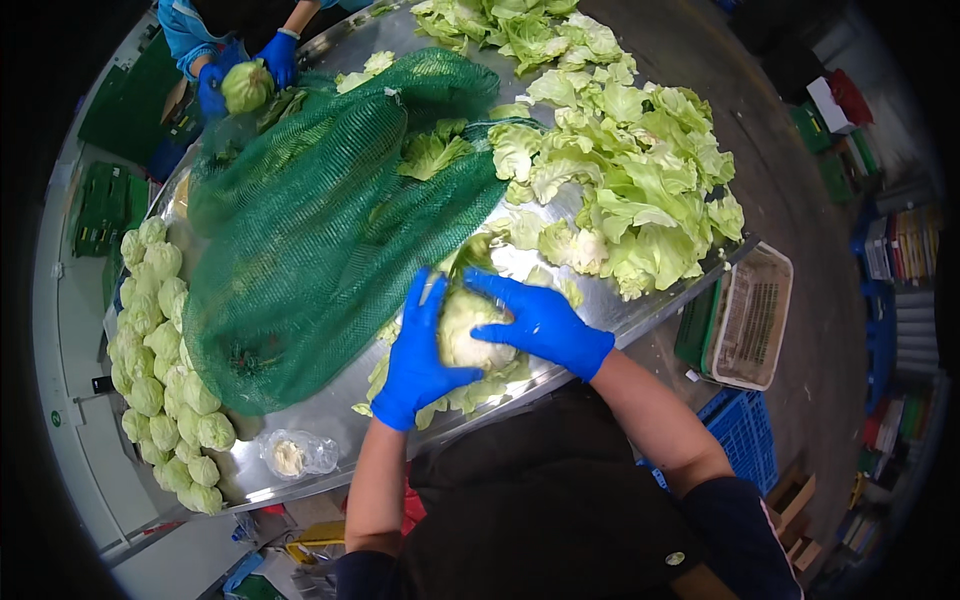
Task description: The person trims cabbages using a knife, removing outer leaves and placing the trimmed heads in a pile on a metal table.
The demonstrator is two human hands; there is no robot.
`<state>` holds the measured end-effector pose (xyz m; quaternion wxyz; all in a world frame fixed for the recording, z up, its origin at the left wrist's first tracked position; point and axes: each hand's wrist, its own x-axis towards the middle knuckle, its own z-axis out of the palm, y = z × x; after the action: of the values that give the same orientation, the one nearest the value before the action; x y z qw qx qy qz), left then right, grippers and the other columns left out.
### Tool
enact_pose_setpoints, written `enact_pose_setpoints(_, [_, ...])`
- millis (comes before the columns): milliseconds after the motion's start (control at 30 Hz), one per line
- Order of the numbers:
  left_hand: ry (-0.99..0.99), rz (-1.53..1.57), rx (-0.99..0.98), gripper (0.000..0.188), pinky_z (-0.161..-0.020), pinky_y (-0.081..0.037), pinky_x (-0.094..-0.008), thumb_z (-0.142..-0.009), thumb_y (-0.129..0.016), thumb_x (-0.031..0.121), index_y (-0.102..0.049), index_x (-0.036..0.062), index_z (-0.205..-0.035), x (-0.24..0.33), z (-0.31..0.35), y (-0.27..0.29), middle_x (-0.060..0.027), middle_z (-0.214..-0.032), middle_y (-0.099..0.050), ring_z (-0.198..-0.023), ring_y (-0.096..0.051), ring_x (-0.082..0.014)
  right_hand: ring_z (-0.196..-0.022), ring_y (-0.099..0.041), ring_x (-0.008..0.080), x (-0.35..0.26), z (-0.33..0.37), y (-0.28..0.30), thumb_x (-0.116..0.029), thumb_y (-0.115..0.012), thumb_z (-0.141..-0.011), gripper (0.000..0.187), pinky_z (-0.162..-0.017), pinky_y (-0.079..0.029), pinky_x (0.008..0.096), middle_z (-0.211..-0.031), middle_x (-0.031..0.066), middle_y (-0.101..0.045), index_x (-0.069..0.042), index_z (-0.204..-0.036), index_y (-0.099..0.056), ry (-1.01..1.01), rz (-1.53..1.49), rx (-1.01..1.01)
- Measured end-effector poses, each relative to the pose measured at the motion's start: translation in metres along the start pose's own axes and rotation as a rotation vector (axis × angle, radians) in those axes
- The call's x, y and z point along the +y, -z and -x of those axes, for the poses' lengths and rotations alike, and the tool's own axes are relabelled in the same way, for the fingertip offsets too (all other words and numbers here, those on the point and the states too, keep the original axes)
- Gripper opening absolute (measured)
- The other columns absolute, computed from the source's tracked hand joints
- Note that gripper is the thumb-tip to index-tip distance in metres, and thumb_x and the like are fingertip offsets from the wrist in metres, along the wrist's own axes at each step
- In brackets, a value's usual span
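Observation:
A pale lettuce head lies at the front edge of the metal table, among loose leaves. On its left side my left hand, in a blue glove, curves around it with thumb and fingers apart. From the right, my right hand, gloved the same way, grips the head with its thumb across the top and its fingers at the far side. A darker green leaf shows just beyond my fingertips. The underside of the head is hidden.
A green mesh sack covers the table's middle. Trimmed heads are piled at left, loose leaves at right. A clear bag lies near the front edge. Across the table, a co-worker's blue-gloved hands hold another head. Crates stand at right.

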<state>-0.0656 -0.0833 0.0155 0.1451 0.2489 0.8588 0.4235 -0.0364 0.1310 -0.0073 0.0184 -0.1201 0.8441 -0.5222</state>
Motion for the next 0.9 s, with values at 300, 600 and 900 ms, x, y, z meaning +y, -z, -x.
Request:
enact_pose_setpoints(300, [0.236, 0.080, 0.232, 0.112, -0.105, -0.036, -0.0423, -0.058, -0.089, 0.031, -0.025, -0.0038, -0.143, 0.011, 0.006, -0.040, -0.0240, -0.137, -0.037, -0.126, -0.041, -0.0369, -0.074, -0.064, 0.0367, 0.050, -0.001, 0.011, -0.029, -0.060, -0.087, 0.025, -0.064, -0.049, 0.0442, -0.081, 0.0181, -0.065, -0.007, -0.099, -0.063, -0.424, 0.253, 0.103])
enact_pose_setpoints(600, [0.316, 0.025, 0.237, 0.116, -0.103, -0.039, -0.0436, -0.057, -0.089, 0.042, -0.025, -0.0057, -0.142, 0.009, -0.006, -0.039, -0.0260, -0.137, -0.038, -0.124, -0.043, -0.0385, -0.055, -0.061, 0.0295, -0.021, 0.029, -0.013, -0.042, -0.049, -0.095, 0.068, -0.047, -0.048, 0.0395, -0.082, 0.0170, -0.061, -0.004, -0.147, -0.026, -0.233, 0.468, 0.126])
enact_pose_setpoints(900, [0.309, 0.038, 0.261, 0.110, -0.101, -0.040, -0.0427, -0.058, -0.088, 0.033, -0.027, -0.0036, -0.141, 0.003, -0.001, -0.039, -0.0241, -0.135, -0.040, -0.123, -0.044, -0.0379, -0.051, -0.060, 0.0272, -0.027, 0.041, -0.031, -0.036, -0.054, -0.094, 0.070, -0.045, -0.047, 0.0389, -0.076, 0.0156, -0.063, -0.006, -0.149, -0.023, -0.271, 0.561, 0.135])
